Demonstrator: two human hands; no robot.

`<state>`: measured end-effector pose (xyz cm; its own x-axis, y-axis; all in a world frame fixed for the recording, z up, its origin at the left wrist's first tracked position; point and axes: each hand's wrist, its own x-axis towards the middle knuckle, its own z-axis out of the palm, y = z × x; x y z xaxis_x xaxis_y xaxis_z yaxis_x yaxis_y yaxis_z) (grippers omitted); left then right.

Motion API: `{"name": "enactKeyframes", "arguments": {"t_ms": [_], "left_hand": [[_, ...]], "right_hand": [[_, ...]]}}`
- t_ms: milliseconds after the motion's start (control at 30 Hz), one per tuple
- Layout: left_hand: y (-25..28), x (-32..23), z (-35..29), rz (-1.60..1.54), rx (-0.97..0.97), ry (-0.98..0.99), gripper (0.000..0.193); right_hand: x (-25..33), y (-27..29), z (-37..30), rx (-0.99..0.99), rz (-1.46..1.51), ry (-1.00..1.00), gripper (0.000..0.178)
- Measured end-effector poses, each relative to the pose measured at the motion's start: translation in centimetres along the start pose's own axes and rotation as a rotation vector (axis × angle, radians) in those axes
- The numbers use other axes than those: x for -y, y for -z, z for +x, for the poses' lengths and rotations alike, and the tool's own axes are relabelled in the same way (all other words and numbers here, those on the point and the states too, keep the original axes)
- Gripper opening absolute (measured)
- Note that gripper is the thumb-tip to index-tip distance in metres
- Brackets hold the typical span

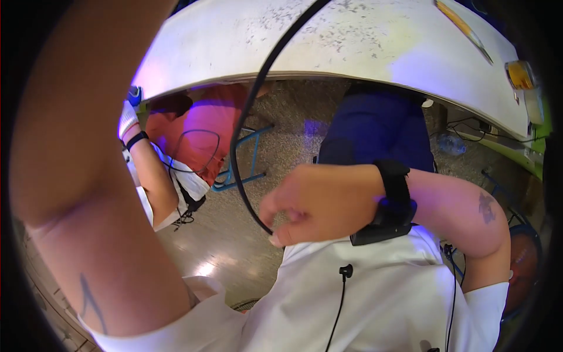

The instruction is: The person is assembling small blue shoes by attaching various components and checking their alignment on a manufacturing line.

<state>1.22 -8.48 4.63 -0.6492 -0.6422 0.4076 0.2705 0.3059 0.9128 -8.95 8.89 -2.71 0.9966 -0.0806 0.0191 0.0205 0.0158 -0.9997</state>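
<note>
The white tabletop (217, 44) carries dark specks (328, 35); a yellow-handled tool (457, 23) lies near its right edge. A co-worker (153, 179) is at left. The right hand (322, 199), pointing left, pinches the black cable (236, 141) below the tabletop's near edge. The left arm (111, 246) is raised, its hand out of view.

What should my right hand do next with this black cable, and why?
Probably ease the black cable gently sideways with your right hand. The cable runs right up to that hand, though blur hides whether it is gripped, and in this view it crosses in front of the white table, so shifting it might clear your sight.
</note>
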Motion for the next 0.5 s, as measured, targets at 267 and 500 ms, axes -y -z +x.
{"name": "enactKeyframes", "arguments": {"t_ms": [267,500], "left_hand": [[0.8,-2.5,-4.3,0.187,-0.139,0.108,0.019],[0.2,-3.8,-3.2,0.325,-0.207,0.153,0.022]], "right_hand": [[-1.0,1.6,0.8,-0.401,0.368,-0.206,0.026],[-2.5,2.2,1.8,-0.646,0.373,-0.247,0.024]]}}
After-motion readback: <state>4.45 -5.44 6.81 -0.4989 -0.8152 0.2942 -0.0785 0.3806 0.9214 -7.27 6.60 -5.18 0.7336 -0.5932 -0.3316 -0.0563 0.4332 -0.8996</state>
